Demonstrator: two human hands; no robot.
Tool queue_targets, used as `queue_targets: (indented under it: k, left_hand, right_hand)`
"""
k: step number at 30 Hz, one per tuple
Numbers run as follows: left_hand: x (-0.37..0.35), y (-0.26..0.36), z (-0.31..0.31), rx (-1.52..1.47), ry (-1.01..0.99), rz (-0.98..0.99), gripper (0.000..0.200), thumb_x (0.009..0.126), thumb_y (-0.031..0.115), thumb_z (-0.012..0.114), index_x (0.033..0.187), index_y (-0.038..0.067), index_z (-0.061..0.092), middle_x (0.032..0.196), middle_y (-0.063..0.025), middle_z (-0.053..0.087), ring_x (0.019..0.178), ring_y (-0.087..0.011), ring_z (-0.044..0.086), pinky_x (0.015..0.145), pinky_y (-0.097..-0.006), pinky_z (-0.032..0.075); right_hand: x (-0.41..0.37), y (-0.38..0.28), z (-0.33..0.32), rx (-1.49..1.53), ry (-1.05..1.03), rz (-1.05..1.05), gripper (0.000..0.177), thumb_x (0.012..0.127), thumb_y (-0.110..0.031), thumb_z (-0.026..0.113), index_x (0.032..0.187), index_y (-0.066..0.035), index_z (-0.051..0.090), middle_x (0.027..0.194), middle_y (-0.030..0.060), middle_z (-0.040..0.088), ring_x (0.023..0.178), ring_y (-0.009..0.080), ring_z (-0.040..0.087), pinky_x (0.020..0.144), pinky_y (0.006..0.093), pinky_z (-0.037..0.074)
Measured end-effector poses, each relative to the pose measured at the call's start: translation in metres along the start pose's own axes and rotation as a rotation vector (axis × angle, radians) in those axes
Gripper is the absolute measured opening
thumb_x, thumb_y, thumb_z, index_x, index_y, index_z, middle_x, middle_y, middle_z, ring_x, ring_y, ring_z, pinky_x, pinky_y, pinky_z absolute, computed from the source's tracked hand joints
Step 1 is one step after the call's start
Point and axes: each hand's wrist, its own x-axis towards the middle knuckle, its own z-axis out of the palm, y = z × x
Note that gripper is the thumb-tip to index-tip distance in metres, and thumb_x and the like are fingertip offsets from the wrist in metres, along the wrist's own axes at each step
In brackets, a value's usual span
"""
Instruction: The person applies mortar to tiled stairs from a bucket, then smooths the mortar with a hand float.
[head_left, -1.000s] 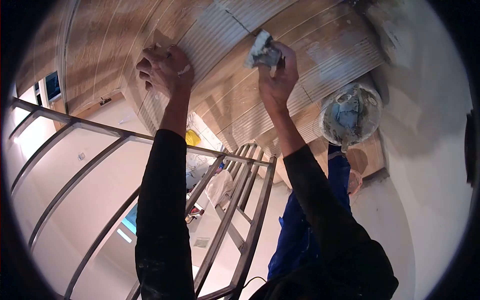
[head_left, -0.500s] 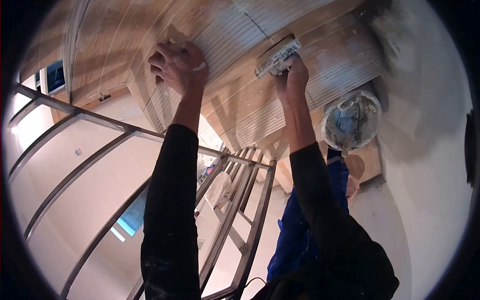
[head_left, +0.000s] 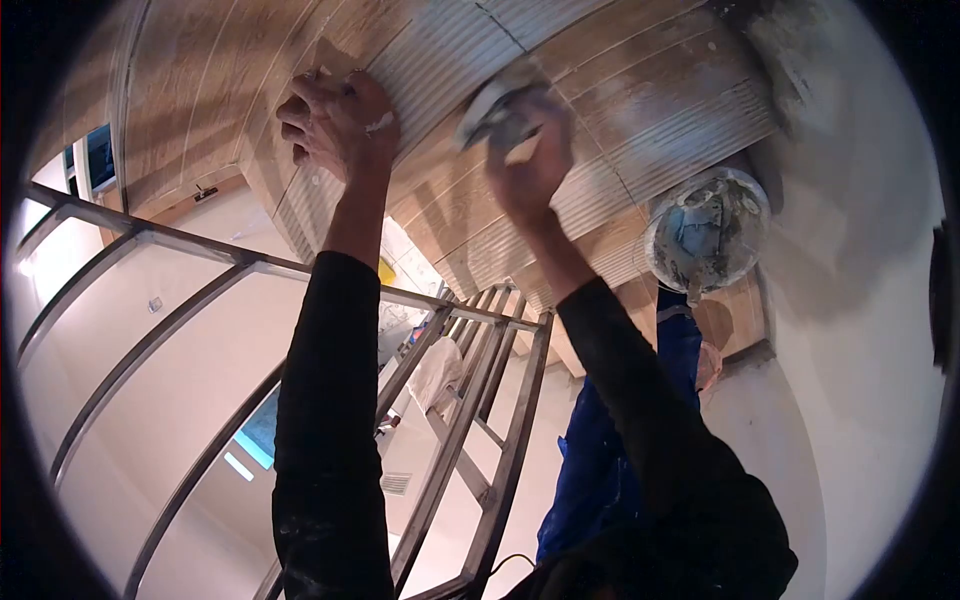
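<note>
My left hand [head_left: 340,122] leans on the wood-look stair tiles [head_left: 435,190], fingers bent and slightly apart; nothing shows in it, and its underside is hidden. White paste is smeared on its back. My right hand [head_left: 535,160] is closed round a paste-smeared float [head_left: 500,98], blurred by motion, over the tread between two ribbed strips. Thin dark joints run between the tiles. To the right of that hand, a round bucket [head_left: 708,235] with grey-white paste and something bluish inside stands on a step by the wall.
A metal railing [head_left: 200,290] curves along the left, with bars dropping below centre. A pale cloth [head_left: 436,372] hangs on it. The plastered wall [head_left: 850,300] borders the stairs on the right. My blue-trousered leg [head_left: 590,480] is below the bucket.
My right hand has swept the float left across the tread, away from the bucket. My left hand stays on the stair, slightly further left and up in view.
</note>
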Motion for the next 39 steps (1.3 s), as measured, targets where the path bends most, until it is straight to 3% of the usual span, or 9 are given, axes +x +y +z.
queue_targets:
  k: [3,7,9,13,19,21,25,31,39]
  left_hand:
    - [-0.002,-0.006,0.002,0.002,0.012,0.005,0.056,0.092,0.045,0.061,0.134,0.012,0.045,0.128,-0.0238,0.047,0.126,-0.0438,0.046,0.100,-0.0615,0.039]
    - [-0.001,0.002,-0.005,-0.018,-0.009,-0.006,0.055,0.092,0.044,0.061,0.134,0.011,0.045,0.128,-0.0253,0.046,0.126,-0.0439,0.046,0.100,-0.0617,0.039]
    - [-0.002,0.002,-0.005,-0.012,-0.011,0.002,0.055,0.092,0.043,0.061,0.134,0.010,0.045,0.128,-0.0255,0.046,0.125,-0.0440,0.046,0.100,-0.0618,0.039]
    - [0.000,0.002,-0.003,-0.007,0.006,-0.004,0.055,0.091,0.041,0.061,0.134,0.010,0.045,0.129,-0.0251,0.045,0.125,-0.0444,0.047,0.100,-0.0619,0.038]
    - [-0.001,0.001,-0.004,-0.071,0.032,-0.024,0.062,0.084,0.039,0.067,0.134,0.009,0.045,0.131,-0.0245,0.046,0.128,-0.0455,0.045,0.101,-0.0627,0.038]
    - [-0.002,0.004,-0.008,-0.095,0.055,-0.041,0.062,0.083,0.038,0.067,0.133,0.009,0.046,0.131,-0.0241,0.046,0.129,-0.0454,0.044,0.101,-0.0629,0.037]
    - [-0.003,-0.001,-0.008,-0.167,0.025,-0.038,0.057,0.080,0.036,0.069,0.129,0.011,0.052,0.132,-0.0227,0.047,0.131,-0.0444,0.042,0.104,-0.0624,0.035]
    - [-0.002,-0.004,-0.003,-0.208,0.091,-0.071,0.060,0.077,0.038,0.072,0.129,0.013,0.057,0.139,-0.0217,0.046,0.138,-0.0420,0.038,0.108,-0.0616,0.031]
    - [-0.004,-0.004,-0.001,-0.188,0.080,-0.078,0.066,0.075,0.042,0.074,0.135,0.017,0.057,0.143,-0.0191,0.046,0.142,-0.0378,0.038,0.112,-0.0612,0.029]
  right_hand:
    - [-0.036,-0.015,-0.014,0.015,-0.226,0.065,0.039,0.075,0.001,0.075,0.113,-0.005,0.067,0.111,0.0142,0.067,0.104,0.0330,0.066,0.090,0.0393,0.055]
    - [-0.016,0.009,-0.028,0.223,0.073,0.695,0.022,0.098,-0.001,0.055,0.117,-0.001,0.065,0.107,0.0064,0.067,0.095,0.0155,0.064,0.083,0.0327,0.054]
    - [-0.007,0.075,-0.038,1.074,0.161,0.993,0.019,0.101,-0.007,0.054,0.113,0.001,0.066,0.101,0.0037,0.066,0.090,0.0121,0.061,0.078,0.0308,0.052]
    - [0.041,-0.007,-0.022,0.843,0.221,0.970,0.020,0.100,-0.008,0.055,0.112,0.002,0.066,0.098,0.0020,0.066,0.087,0.0095,0.059,0.074,0.0298,0.049]
    - [0.033,-0.100,-0.053,0.465,-0.333,0.576,0.038,0.082,0.008,0.056,0.117,-0.001,0.068,0.103,0.0055,0.068,0.104,0.0114,0.063,0.090,0.0259,0.050]
    - [0.049,-0.090,-0.081,0.283,-0.374,0.221,0.046,0.074,0.009,0.062,0.117,-0.002,0.068,0.108,0.0113,0.069,0.107,0.0190,0.065,0.090,0.0304,0.052]
    - [0.172,-0.108,-0.129,-0.248,-0.900,-0.273,0.055,0.063,0.008,0.071,0.116,-0.007,0.070,0.115,0.0146,0.069,0.111,0.0373,0.064,0.097,0.0437,0.052]
    - [0.287,-0.119,-0.057,-0.361,-1.365,-0.662,0.044,0.070,0.010,0.070,0.110,-0.009,0.071,0.117,0.0097,0.070,0.122,0.0347,0.060,0.104,0.0458,0.050]
    - [0.297,-0.077,0.029,-0.243,-1.764,-0.953,0.036,0.069,0.006,0.074,0.102,-0.009,0.069,0.113,0.0059,0.070,0.119,0.0323,0.060,0.106,0.0443,0.049]
